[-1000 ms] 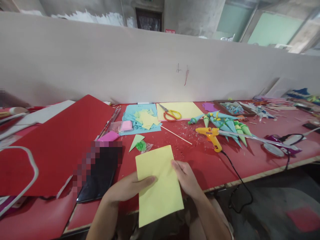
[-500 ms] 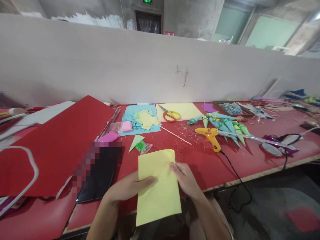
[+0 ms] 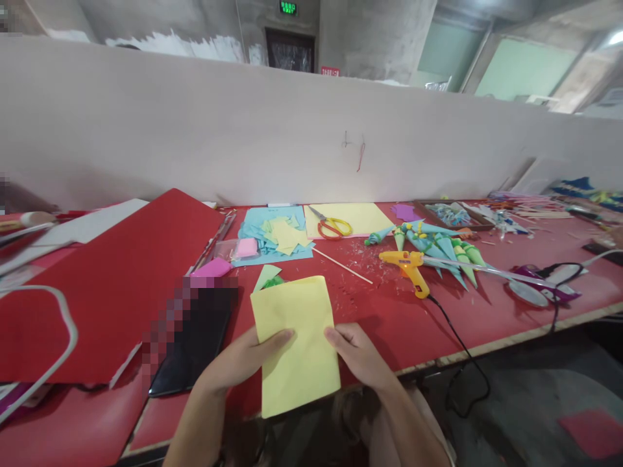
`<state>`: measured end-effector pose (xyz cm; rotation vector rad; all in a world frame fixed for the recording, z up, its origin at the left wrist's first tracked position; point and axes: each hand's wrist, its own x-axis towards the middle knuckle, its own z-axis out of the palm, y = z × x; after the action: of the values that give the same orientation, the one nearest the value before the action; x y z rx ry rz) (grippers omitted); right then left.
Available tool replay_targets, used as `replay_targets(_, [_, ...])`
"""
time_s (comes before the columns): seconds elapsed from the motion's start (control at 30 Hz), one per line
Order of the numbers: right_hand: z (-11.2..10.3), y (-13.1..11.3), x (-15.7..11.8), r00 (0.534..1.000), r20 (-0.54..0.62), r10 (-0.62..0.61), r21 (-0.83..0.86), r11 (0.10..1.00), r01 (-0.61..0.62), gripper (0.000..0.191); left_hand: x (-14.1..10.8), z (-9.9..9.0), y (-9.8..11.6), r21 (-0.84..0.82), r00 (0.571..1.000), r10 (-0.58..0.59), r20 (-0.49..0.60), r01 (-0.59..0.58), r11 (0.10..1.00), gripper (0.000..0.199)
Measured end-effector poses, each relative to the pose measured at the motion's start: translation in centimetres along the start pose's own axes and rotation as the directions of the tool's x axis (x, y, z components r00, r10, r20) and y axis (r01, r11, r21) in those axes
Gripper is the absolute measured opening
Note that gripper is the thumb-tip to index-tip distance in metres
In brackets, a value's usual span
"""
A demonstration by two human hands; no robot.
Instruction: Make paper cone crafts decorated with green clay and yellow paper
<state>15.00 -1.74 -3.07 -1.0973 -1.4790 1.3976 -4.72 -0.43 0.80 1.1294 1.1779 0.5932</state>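
Note:
A yellow paper sheet (image 3: 302, 363) is held up between both hands over the front edge of the red table (image 3: 360, 311). My left hand (image 3: 248, 353) grips its left side, thumb on the front face and the other fingers hidden behind. At the right edge my right hand (image 3: 357, 350) pinches the sheet between thumb and fingers. Just behind the paper lie a pale green paper piece (image 3: 264, 275) and a green item (image 3: 274, 281), partly covered.
Orange-and-yellow scissors (image 3: 333, 227) rest on yellow paper. Cut paper pieces (image 3: 287, 235) lie on blue sheets. A yellow glue gun (image 3: 411, 269), paper cones (image 3: 445, 250) and a thin stick (image 3: 343, 266) are rightward. Leftward are a black tablet-like object (image 3: 195, 344) and red board (image 3: 121, 292).
The yellow sheet has moved up and slightly left, now covering part of the green item. Both hands still hold it, the right one a little lower on its edge.

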Motion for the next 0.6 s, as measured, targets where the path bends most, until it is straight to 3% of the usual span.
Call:
replay_targets(0.37, [-0.07,-0.54,-0.12,0.988,0.139,-0.063,-0.067,0.995,0.073,0.045,-0.18,-0.61,0.19,-0.032,0.995,0.025,-0.095,-0.029,0.999,0.059])
replay_targets(0.6, [-0.09,-0.48,-0.06,0.993,0.111,-0.034,-0.119,0.992,0.048,0.043,0.09,-1.01,-0.39,-0.044,0.990,0.056,-0.130,-0.062,0.997,0.061])
